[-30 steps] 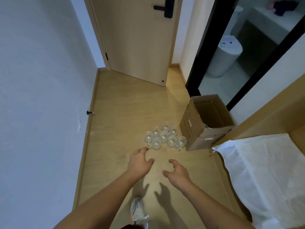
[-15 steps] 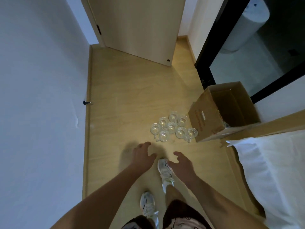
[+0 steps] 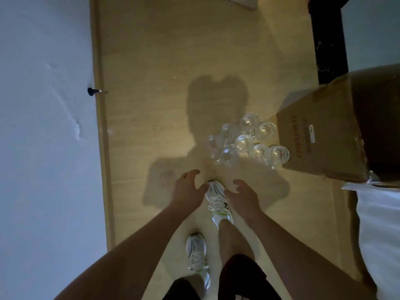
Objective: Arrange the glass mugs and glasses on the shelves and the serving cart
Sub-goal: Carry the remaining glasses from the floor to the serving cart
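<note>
Head view: both hands [image 3: 187, 190] empty above floor, glasses [image 3: 246, 142] near box [image 3: 320, 135].

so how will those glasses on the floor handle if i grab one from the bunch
The glasses look clear and thin, so probably fragile and slippery. They stand packed together beside the box, so lifting one may knock its neighbours.

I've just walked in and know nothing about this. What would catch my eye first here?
Probably the cluster of clear glass mugs standing together on the wooden floor, right beside an open cardboard box. Nearer the camera, the person's left hand and right hand reach out with nothing in them, above a white sneaker.
</note>
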Demonstrator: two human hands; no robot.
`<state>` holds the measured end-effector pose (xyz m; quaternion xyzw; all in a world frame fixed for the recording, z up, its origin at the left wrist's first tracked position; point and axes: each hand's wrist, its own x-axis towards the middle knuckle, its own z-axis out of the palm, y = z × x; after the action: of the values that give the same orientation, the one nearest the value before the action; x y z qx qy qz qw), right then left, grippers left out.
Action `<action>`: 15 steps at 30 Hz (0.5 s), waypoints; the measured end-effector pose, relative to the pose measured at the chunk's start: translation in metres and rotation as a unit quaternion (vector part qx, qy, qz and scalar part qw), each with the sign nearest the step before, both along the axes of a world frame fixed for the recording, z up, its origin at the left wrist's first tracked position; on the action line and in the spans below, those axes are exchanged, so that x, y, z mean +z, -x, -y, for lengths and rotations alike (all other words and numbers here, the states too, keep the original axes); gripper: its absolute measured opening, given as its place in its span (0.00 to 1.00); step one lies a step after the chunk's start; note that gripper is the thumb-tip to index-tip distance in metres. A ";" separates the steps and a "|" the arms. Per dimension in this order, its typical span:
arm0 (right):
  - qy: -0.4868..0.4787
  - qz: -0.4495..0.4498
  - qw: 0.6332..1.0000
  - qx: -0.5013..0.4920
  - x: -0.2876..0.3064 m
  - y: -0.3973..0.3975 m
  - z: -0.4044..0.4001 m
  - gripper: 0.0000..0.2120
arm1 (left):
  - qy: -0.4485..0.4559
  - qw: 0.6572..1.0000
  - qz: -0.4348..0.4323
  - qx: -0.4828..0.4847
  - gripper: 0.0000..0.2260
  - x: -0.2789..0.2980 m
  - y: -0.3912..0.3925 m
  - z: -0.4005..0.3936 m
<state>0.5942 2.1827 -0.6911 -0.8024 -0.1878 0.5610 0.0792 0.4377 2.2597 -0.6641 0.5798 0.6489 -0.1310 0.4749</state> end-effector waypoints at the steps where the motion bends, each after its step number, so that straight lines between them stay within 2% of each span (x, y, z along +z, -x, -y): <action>1: 0.003 -0.008 1.000 -0.005 -0.012 -0.001 -0.004 0.24 | 0.006 1.000 -0.002 0.004 0.24 -0.014 -0.002 -0.005; 9: 0.046 -0.031 0.998 0.017 -0.148 0.003 -0.019 0.25 | 0.041 0.999 -0.024 0.007 0.23 -0.160 -0.009 -0.037; 15: 0.070 -0.045 0.996 -0.011 -0.235 0.013 -0.013 0.25 | 0.063 0.998 -0.026 -0.003 0.23 -0.251 -0.015 -0.042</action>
<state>0.5809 2.1957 -0.9257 -0.7817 -0.1353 0.6076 0.0374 0.4531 2.3020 -0.9151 0.5468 0.6499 -0.1883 0.4932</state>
